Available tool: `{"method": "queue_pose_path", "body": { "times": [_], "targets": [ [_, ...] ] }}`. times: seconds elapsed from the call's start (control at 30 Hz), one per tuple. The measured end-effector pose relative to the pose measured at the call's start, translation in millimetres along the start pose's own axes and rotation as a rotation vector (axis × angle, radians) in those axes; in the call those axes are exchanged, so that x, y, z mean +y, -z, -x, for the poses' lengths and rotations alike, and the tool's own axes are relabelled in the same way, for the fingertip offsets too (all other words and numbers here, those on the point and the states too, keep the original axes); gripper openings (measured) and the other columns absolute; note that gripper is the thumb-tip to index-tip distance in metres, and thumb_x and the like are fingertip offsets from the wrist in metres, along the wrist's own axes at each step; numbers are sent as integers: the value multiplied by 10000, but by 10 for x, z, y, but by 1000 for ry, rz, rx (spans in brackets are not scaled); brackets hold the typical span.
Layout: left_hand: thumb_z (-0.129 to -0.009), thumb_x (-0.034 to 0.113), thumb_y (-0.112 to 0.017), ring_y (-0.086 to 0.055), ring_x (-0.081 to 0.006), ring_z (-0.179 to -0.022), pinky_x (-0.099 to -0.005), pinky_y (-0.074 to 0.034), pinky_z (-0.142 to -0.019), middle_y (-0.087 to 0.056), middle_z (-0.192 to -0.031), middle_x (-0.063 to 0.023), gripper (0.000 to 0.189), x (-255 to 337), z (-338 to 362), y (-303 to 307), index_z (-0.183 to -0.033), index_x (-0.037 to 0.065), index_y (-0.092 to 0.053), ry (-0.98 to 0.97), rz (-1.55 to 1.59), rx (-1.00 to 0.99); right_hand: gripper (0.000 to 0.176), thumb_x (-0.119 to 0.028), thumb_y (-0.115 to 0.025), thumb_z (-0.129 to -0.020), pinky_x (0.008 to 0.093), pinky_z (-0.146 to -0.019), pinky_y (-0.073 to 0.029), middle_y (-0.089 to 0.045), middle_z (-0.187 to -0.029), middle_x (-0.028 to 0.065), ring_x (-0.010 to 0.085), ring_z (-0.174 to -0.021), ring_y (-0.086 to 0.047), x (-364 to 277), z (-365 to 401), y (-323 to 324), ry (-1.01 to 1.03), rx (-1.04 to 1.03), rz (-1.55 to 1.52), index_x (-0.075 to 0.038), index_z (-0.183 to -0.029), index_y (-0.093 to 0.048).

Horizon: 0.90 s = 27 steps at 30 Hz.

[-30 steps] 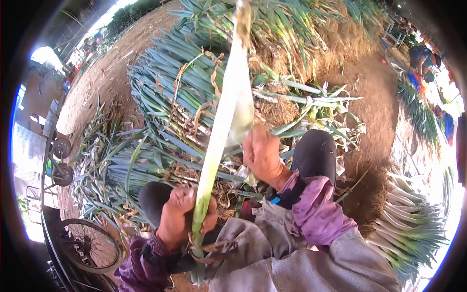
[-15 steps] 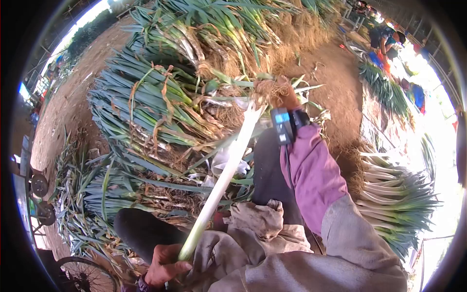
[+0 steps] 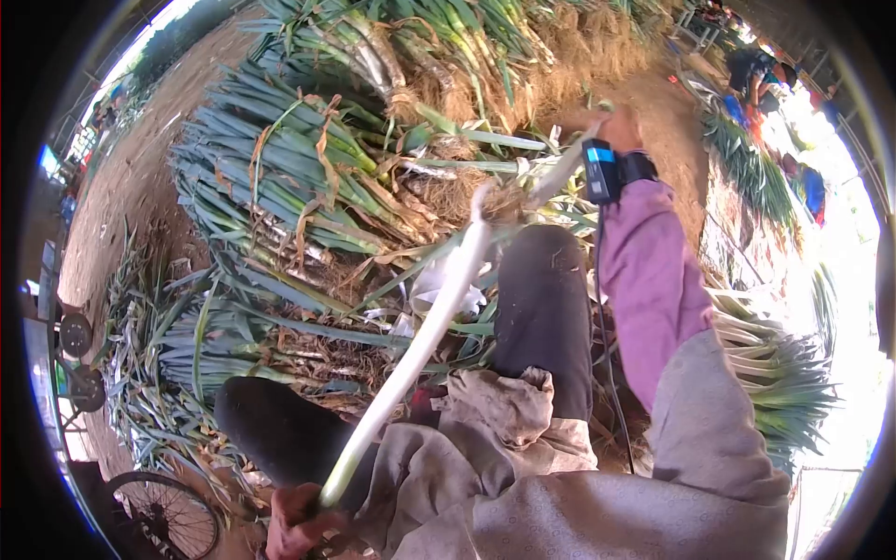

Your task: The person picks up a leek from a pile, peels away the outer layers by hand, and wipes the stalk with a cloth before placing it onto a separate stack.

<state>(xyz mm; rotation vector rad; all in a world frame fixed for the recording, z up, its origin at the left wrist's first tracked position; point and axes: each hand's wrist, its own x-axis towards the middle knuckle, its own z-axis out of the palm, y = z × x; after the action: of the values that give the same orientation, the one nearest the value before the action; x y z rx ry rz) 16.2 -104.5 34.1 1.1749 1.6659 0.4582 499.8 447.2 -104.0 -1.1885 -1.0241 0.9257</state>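
Note:
A long white leek (image 3: pixel 411 359) slants up across my lap, its lower green end held in my left hand (image 3: pixel 297 525). Its root end is blurred, near a tuft of roots below the right hand. At the upper right, my right hand (image 3: pixel 616 129) is up and away from that leek's stem, its fingers closed on a pale strip of leaf or peel (image 3: pixel 565 173) that is smeared by motion. A small black device (image 3: pixel 600 172) with a blue screen is strapped to the right wrist.
Untrimmed leeks with brown roots (image 3: pixel 299 177) are piled in front and to the left. Cleaned leeks (image 3: pixel 779 383) lie in a row on the right. People (image 3: pixel 758 79) are at the far upper right. A spoked wheel (image 3: pixel 163 518) stands at the lower left.
My right hand has moved up and right, away from the leek's root end, pulling a pale strip with it. My left hand has shifted slightly left and down, still holding the leek.

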Motion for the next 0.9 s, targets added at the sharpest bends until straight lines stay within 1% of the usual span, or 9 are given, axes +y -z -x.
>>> {"method": "queue_pose_path", "body": {
  "times": [0.07,0.1,0.13,0.2,0.37,0.63,0.7,0.77,0.9],
  "targets": [
    [-639,228,-712,-508,-98,-510,-277,-376,-467,-564,-558,-43,270,-64,18,57,-693,-20,-620,32,-55,43,246,-246,-527,-901,378,-496,-480,-577,-701,132,233,-525,-537,-45,-157,-324,-264,246,-285,-15,-832,-577],
    [-656,216,-731,-497,-89,-528,-278,-370,-477,-566,-573,-43,272,-68,-12,73,-723,-25,-625,65,-29,63,223,-182,-490,-915,336,-529,-510,-642,-796,109,225,-599,-612,220,-26,-124,-71,-197,-343,-25,-927,-648],
    [-673,204,-751,-486,-80,-545,-280,-364,-486,-568,-587,-43,275,-84,-35,71,-754,-29,-630,97,-4,80,230,-191,-490,-881,460,-546,-478,-617,-767,171,286,-667,-615,-136,159,-593,-315,-69,426,9,-828,-591],
    [-637,179,-738,-470,-111,-499,-311,-339,-466,-525,-533,-74,262,-160,-78,27,-675,-28,-582,38,-15,213,195,-139,-492,-863,443,-551,-488,-641,-780,170,281,-694,-639,-573,860,-843,305,-478,1246,11,-849,-615],
    [-661,165,-739,-467,-152,-474,-322,-346,-465,-510,-532,-86,255,-118,-76,88,-705,-29,-580,-9,-158,306,222,-213,-575,-899,361,-553,-484,-656,-788,172,216,-611,-619,-1129,1906,-1248,467,-492,433,-1,-919,-639],
    [-668,132,-735,-457,-188,-460,-341,-335,-456,-489,-536,-99,246,-95,-82,100,-694,-22,-544,-107,-252,352,225,-268,-662,-775,362,-521,-500,-568,-649,96,236,-613,-615,-1097,2397,-1635,1392,-572,696,-52,-775,-600],
    [-666,126,-735,-452,-205,-460,-351,-331,-455,-480,-543,-103,248,-83,-70,104,-687,-17,-534,-122,-280,355,160,-206,-644,-736,343,-462,-473,-547,-618,73,199,-565,-587,-1108,2391,-1608,1329,-81,1352,-72,-715,-560],
    [-665,122,-738,-457,-212,-465,-357,-330,-454,-473,-552,-105,249,-150,-56,109,-693,-13,-530,-146,-287,382,118,-137,-577,-818,349,-425,-447,-569,-603,83,188,-521,-568,-877,1800,-1418,670,-85,1143,-35,-759,-585],
    [-678,112,-740,-462,-234,-478,-364,-332,-460,-462,-573,-114,254,-233,-102,179,-710,-10,-520,-198,-338,461,95,-108,-535,-822,471,-580,-477,-615,-713,209,363,-649,-621,-998,1791,-1239,560,-347,1346,-20,-814,-569]
  ]
}}
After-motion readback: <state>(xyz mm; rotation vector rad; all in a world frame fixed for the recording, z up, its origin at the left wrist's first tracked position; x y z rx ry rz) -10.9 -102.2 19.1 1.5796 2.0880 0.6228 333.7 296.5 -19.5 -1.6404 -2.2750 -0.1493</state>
